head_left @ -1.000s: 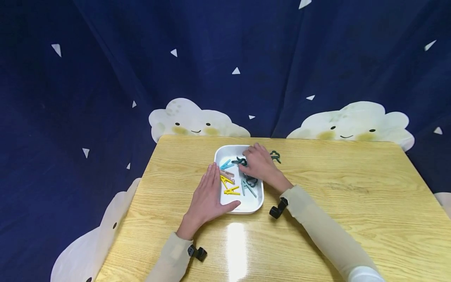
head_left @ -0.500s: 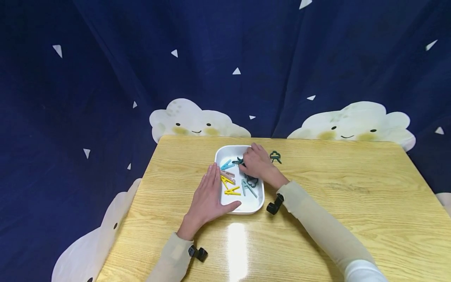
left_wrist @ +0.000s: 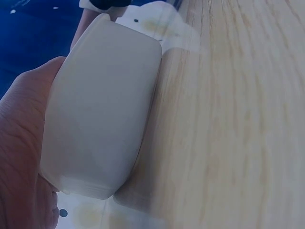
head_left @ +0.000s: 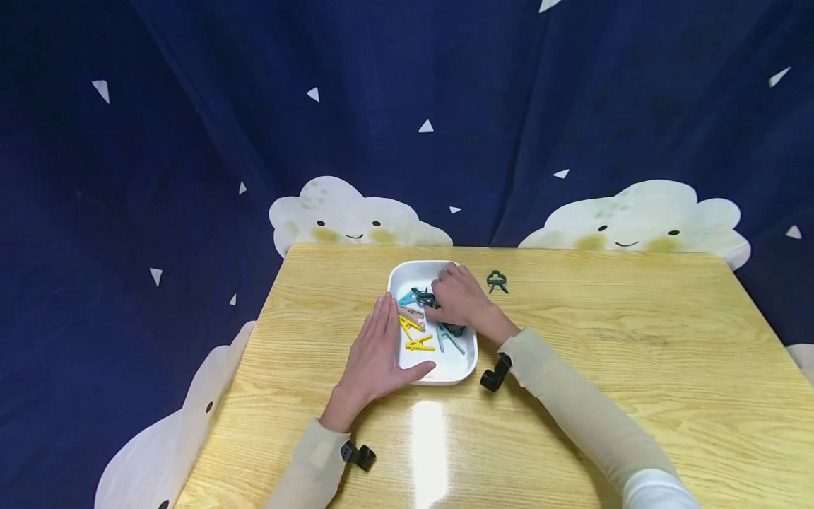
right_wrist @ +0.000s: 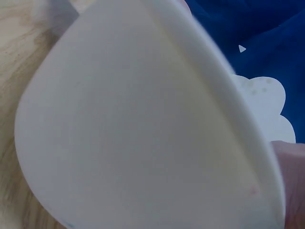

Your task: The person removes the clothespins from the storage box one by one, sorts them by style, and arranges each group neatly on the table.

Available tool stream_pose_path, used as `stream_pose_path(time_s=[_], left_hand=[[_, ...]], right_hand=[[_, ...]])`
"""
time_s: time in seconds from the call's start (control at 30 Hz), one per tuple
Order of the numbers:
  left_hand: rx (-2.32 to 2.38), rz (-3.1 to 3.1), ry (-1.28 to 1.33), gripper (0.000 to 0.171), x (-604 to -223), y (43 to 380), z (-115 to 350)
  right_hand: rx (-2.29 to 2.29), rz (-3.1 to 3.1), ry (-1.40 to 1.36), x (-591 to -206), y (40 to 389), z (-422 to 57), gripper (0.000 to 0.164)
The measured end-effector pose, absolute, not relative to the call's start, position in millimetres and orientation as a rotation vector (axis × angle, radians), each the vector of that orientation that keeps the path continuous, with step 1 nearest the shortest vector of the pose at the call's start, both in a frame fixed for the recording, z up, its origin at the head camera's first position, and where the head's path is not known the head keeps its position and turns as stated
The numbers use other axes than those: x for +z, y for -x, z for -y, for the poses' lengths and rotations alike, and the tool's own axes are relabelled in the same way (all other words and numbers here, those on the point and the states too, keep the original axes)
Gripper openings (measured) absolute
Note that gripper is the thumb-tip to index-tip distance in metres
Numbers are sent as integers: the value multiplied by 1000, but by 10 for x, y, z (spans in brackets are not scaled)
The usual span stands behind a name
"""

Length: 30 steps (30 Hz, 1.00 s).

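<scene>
"Start at the left. What is the left hand (head_left: 372, 353) doing?"

"Its four fingers lie straight and together along the left rim of the white tray (head_left: 445, 371), with the thumb spread across the near corner. It pinches no clip."

"And how does the tray lie?"

"Flat on the table (head_left: 604, 318), its long side running away from the person."

"Go on across it."

"Just inside the left wall come a blue clip (head_left: 407, 297), a pinkish clip (head_left: 412, 312) and two yellow clips, an upper one (head_left: 408, 325) and a lower one (head_left: 420, 343). Then a dark green clip (head_left: 425, 297) in the far half, close beside the blue one."

"Which hand is nearer to that dark green one?"

"The right hand (head_left: 461, 300). It reaches in over the right wall, and the clip lies at the left of its fingers, its length slanting from far left to near right, towards them."

"Do they pinch it?"

"I cannot tell. The fingers bend down into the tray, and the hand hides their tips; the right wrist view gives mostly tray wall."

"Anything further right?"

"A pale green clip (head_left: 450, 339) and a dark piece (head_left: 454, 330), partly covered, on the near side of that hand. Outside the tray, a lone dark clip (head_left: 497, 281) lies on the table, just beyond the right wall."
</scene>
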<state>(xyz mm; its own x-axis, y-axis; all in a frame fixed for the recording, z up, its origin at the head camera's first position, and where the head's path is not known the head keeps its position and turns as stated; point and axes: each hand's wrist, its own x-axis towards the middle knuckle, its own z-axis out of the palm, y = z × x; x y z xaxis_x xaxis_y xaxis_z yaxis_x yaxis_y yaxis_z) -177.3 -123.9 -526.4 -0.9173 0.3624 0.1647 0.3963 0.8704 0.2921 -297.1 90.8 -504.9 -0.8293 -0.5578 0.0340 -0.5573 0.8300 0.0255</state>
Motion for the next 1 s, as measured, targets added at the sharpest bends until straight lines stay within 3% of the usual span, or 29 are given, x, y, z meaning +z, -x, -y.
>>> stream_pose_path(time_s=[0.53,0.83,1.0], left_hand=[[-482,2923,602,133,-5270,1779,1246],[-499,2921,601,133,-5271,1775,1245],[-489,2930,594,134,-5266,1782,1244]], right_hand=[[71,3054,-925,-5041,3033,-863,51],[32,3111,-894,-5032,3069,-828,41],[51,3095,-887,-5049,3071,-831,47]])
